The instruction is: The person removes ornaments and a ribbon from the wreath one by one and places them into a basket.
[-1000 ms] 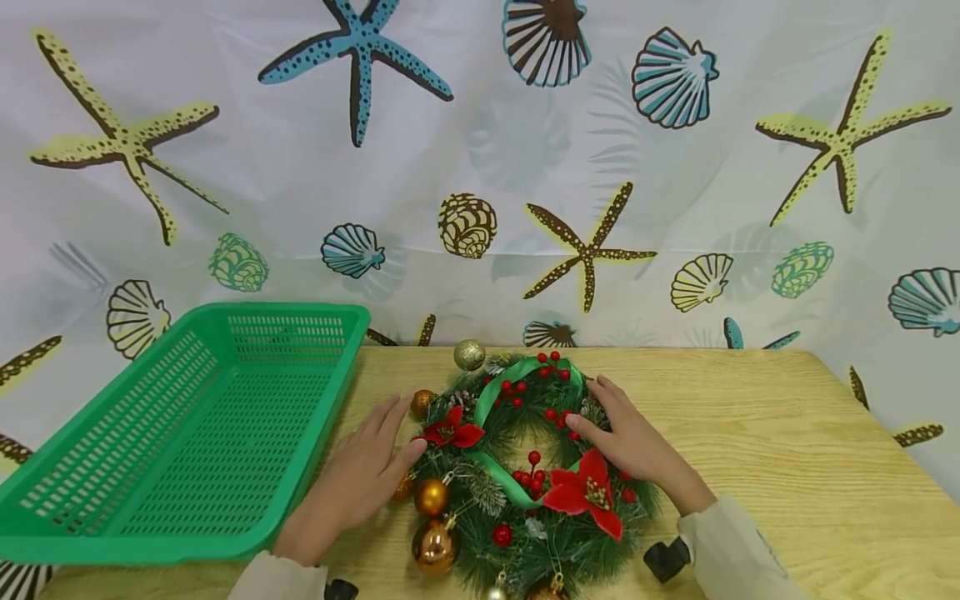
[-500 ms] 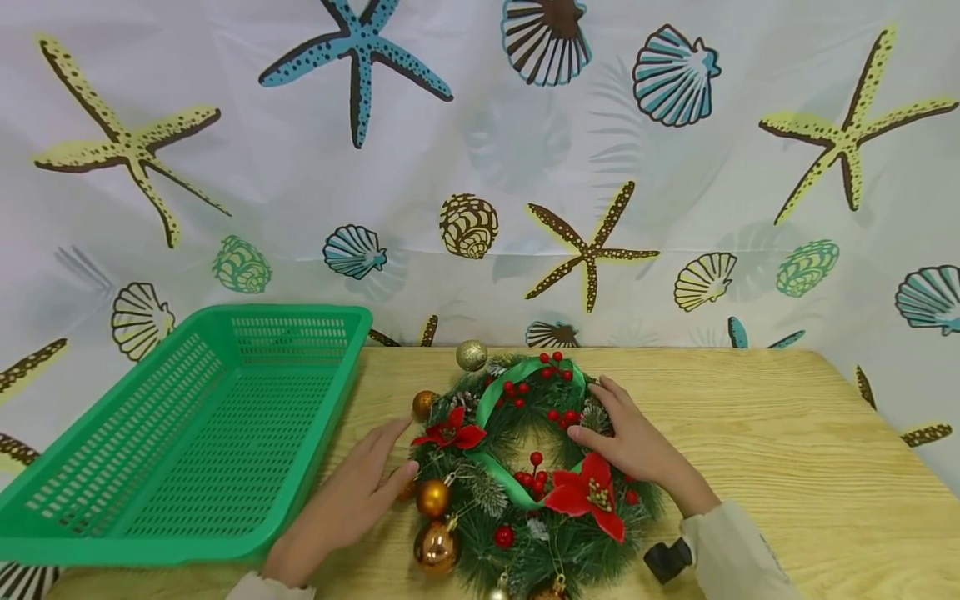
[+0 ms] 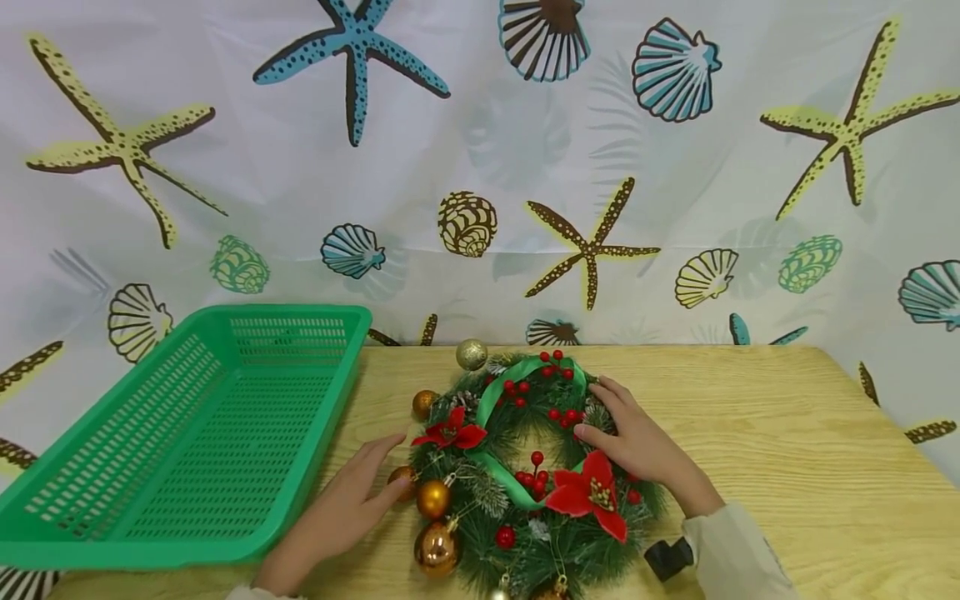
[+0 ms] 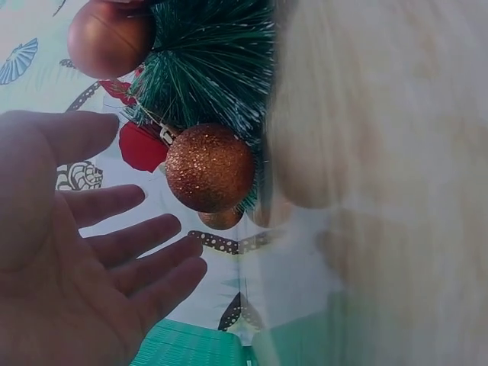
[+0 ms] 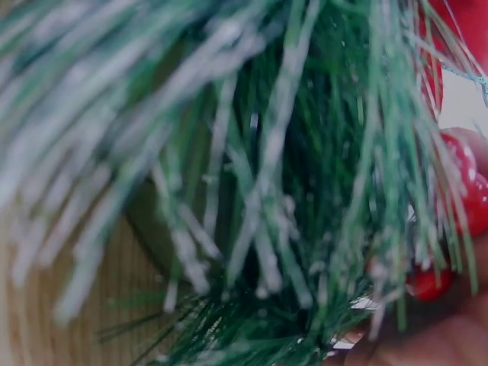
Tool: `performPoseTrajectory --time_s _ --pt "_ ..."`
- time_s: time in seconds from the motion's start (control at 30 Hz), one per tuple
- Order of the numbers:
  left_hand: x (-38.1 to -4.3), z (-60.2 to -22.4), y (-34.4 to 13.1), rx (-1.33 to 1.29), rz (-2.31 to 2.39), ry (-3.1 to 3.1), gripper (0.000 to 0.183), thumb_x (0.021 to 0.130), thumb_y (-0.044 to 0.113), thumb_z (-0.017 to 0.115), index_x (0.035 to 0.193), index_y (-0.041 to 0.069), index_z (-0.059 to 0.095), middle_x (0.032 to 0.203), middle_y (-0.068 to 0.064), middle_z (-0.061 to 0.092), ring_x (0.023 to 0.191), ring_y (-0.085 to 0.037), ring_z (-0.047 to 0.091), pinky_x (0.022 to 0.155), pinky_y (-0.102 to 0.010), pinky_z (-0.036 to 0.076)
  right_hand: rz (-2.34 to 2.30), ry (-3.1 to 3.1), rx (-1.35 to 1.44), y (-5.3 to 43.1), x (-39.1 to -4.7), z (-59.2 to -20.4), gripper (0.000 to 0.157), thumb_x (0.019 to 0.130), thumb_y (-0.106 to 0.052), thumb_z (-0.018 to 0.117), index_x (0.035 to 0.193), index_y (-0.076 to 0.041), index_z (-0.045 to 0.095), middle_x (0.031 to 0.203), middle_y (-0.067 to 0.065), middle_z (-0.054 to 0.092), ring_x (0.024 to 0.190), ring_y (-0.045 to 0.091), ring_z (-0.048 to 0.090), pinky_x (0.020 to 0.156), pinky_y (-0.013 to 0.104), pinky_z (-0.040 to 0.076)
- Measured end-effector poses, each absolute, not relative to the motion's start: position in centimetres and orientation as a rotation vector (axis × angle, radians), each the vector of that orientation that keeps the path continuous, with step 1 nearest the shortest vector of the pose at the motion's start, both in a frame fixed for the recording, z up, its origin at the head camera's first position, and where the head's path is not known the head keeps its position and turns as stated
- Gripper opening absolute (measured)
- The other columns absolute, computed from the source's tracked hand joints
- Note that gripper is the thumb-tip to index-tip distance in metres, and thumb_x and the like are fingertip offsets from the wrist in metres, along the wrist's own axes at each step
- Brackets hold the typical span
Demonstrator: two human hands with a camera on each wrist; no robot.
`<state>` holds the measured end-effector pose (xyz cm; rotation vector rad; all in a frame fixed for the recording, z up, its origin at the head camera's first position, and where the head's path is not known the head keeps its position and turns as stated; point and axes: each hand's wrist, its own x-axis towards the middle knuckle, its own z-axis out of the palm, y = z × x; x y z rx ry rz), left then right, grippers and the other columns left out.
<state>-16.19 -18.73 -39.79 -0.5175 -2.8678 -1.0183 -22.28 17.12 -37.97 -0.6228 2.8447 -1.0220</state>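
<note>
A green Christmas wreath (image 3: 480,533) with green ribbon, red berries, red poinsettias (image 3: 592,496) and hanging baubles lies flat on the table. My left hand (image 3: 341,508) is left of it, fingers spread and slightly bent, holding nothing. In the left wrist view, its fingers (image 4: 145,236) are close to a glittery copper bauble (image 4: 210,168) at the wreath's edge. My right hand (image 3: 637,442) rests on the wreath's right side, thumb near the red berries (image 3: 566,417). Pine needles (image 5: 290,152) fill much of the right wrist view, and part of that hand shows at lower right.
A green plastic basket (image 3: 348,367) stands on the left of the wooden table (image 3: 787,450). A gold bauble (image 3: 472,355) lies at the wreath's far side, and shiny copper baubles (image 3: 437,548) sit along its left. Behind hangs a cloth (image 3: 420,167) printed with starfish and shells.
My left hand has drawn back to the left and toward me, away from the wreath's edge, uncovering an orange bauble. My right hand stays on the wreath, almost unmoved.
</note>
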Motion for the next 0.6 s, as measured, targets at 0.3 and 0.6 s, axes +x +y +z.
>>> performPoseTrajectory --time_s 0.3,0.6 --pt "-16.04 -39.82 -18.72 -0.530 -1.009 -2.877 0.058 0.092 0.024 0.061 0.141 0.001 0.040 0.137 -0.023 0.048 0.123 -0.043 0.049 0.099 -0.058 0.041 -1.059 2.816 -0.631 17.17 -22.44 -38.22 0.078 0.098 -0.038 0.050 0.151 0.002 0.010 0.158 0.023 0.001 0.142 0.047 0.012 0.108 0.065 0.022" --pt "-16.44 -40.20 -18.73 -0.562 -1.028 -2.890 0.056 0.087 0.020 0.068 0.135 0.000 0.047 0.132 -0.020 0.052 0.120 -0.039 0.052 0.097 -0.053 0.045 -1.030 2.801 -0.641 17.53 -22.40 -38.17 0.079 0.099 -0.041 0.046 0.152 0.002 0.007 0.158 0.022 -0.001 0.144 0.045 0.008 0.109 0.065 0.021"
